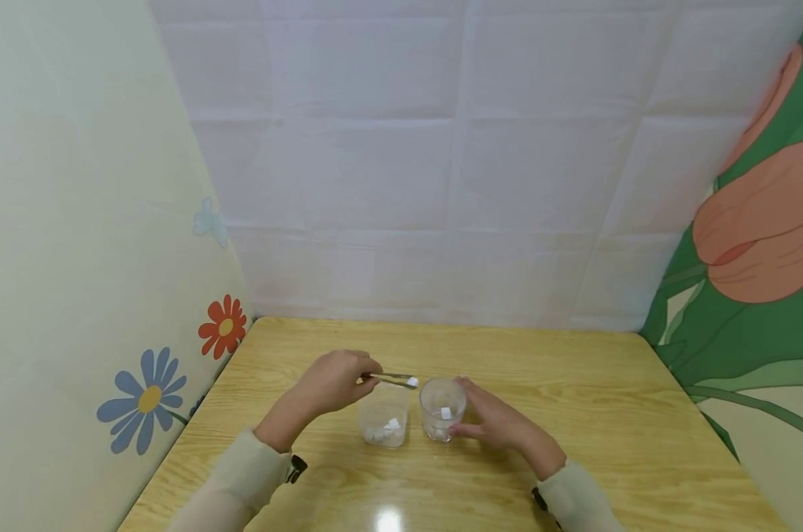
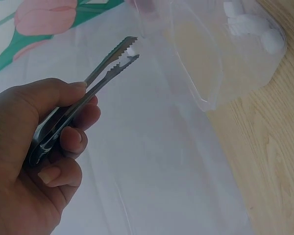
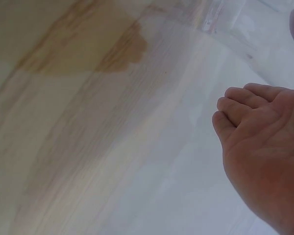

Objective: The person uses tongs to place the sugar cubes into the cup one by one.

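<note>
My left hand [image 1: 335,380] grips a pair of small metal tongs [image 2: 89,93] with serrated tips. Pinched in those tips is a white cube [image 1: 412,382], held just above and between two vessels. Below it stands a clear plastic container [image 1: 368,403] with several white pieces [image 1: 392,424] in the bottom. Beside it on the right is a clear drinking glass [image 1: 433,425] with a white cube [image 1: 445,412] visible in it. My right hand [image 1: 497,421] holds the glass from its right side, thumb and fingers spread around it. The right wrist view shows little of the glass.
The wood-grain table [image 1: 574,399] extends around both vessels. A white cloth [image 1: 441,170] hangs behind its far edge. Floral cloths stand at the left [image 1: 75,258] and right [image 1: 767,244] sides.
</note>
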